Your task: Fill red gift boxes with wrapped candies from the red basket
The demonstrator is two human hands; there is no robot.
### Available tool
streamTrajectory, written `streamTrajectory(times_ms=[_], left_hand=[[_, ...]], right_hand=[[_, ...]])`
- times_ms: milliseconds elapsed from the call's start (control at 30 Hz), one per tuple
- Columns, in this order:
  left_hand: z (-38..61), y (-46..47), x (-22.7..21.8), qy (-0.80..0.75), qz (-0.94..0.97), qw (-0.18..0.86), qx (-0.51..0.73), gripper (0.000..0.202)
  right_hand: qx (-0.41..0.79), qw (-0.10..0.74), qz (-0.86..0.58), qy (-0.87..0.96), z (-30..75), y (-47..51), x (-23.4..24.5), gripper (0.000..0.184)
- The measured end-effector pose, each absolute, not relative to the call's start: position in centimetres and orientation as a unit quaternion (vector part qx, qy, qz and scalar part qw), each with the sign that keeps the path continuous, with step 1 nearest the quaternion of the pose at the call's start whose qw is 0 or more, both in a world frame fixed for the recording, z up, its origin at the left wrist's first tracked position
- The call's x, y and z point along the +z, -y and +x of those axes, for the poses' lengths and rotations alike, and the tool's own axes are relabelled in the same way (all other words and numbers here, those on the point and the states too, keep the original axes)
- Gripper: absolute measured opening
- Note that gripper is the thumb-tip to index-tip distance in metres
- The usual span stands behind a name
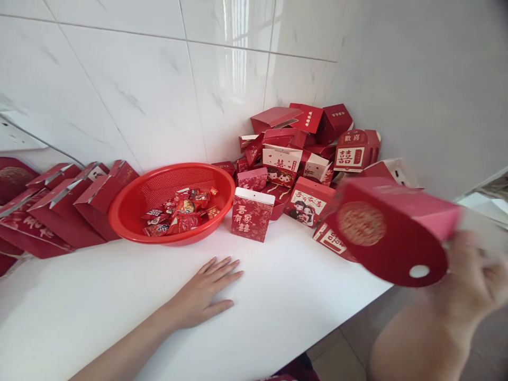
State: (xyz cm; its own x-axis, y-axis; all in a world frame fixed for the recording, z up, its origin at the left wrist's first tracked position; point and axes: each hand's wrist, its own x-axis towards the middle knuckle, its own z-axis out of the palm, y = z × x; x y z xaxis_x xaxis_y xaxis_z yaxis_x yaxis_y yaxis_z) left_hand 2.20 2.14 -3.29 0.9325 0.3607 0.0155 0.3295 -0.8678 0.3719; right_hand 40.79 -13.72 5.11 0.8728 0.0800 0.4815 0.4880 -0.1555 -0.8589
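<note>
My left hand [209, 293] lies flat on the white tabletop [278, 296], fingers spread, with nothing in it. At the right, my right hand [470, 275] is raised and grips a red gift box [397, 230]. A round gold pattern and a white hole show on the box's rounded flap. The hand is blurred, and part of its grip is hidden. Beyond my left hand stands a small red patterned box [252, 214] with white lettering. An oval red plastic basket [170, 241] holds several wrapped candies [184, 209].
Several red boxes [280, 161] are heaped against the tiled wall [138, 79] at back right. More red boxes [63, 206] stand in a row at the left, below a wall socket [16, 135] with a cable. The table's edge runs diagonally at lower right.
</note>
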Motion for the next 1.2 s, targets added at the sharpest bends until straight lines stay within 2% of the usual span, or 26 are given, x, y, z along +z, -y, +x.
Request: streamTrajectory(times_ms=[67,100,167,233,300,400,500,667,767,867,933,1067,1200], left_hand=[[2.1,-2.0,-3.5,-0.181,0.966,0.178,0.048,0.06],[2.0,-2.0,-3.6,-0.184,0.965,0.173,0.063,0.055],[1.8,-2.2,-3.6,-0.197,0.959,0.162,0.122,0.039],[1.3,-2.4,-3.0,-0.22,0.939,0.142,0.224,0.024],[0.8,-2.5,-1.4,-0.25,0.9,0.106,0.339,0.018],[0.2,-2.3,2.4,-0.281,0.849,0.068,0.443,0.019],[-0.1,-1.4,6.1,-0.278,0.848,0.116,0.437,0.021],[0.3,0.4,8.2,-0.249,0.909,0.221,0.251,0.029],[0.4,1.0,7.7,-0.231,0.918,0.246,0.206,0.032],[0.0,1.2,7.2,-0.215,0.921,0.253,0.204,0.026],[-0.6,1.2,6.8,-0.2,0.93,0.234,0.202,0.024],[-2.4,1.1,5.3,-0.185,0.937,0.164,0.245,0.026],[-3.8,1.1,3.7,-0.178,0.932,0.11,0.296,0.032]], right_hand=[[-0.045,0.648,-0.683,0.334,38.9,12.0,5.8,0.042],[0.032,0.626,-0.657,0.419,37.8,11.1,6.1,0.037],[0.142,0.529,-0.625,0.557,35.5,9.4,6.7,0.034],[0.162,0.436,-0.606,0.645,33.2,7.5,7.1,0.035],[0.168,0.386,-0.576,0.701,31.1,5.6,7.3,0.03],[0.233,0.373,-0.524,0.729,28.7,3.0,7.0,0.013],[0.302,0.371,-0.479,0.736,27.0,1.0,6.2,0.006],[0.26,0.372,-0.412,0.79,25.2,0.0,5.8,0.01],[0.21,0.367,-0.344,0.838,25.0,0.4,6.4,0.016],[0.211,0.321,-0.264,0.885,25.5,1.0,7.0,0.022],[0.218,0.284,-0.23,0.905,26.1,1.6,7.2,0.018],[0.172,0.25,-0.243,0.921,27.1,2.6,6.8,0.026],[0.142,0.264,-0.276,0.913,27.7,3.0,5.9,0.024]])
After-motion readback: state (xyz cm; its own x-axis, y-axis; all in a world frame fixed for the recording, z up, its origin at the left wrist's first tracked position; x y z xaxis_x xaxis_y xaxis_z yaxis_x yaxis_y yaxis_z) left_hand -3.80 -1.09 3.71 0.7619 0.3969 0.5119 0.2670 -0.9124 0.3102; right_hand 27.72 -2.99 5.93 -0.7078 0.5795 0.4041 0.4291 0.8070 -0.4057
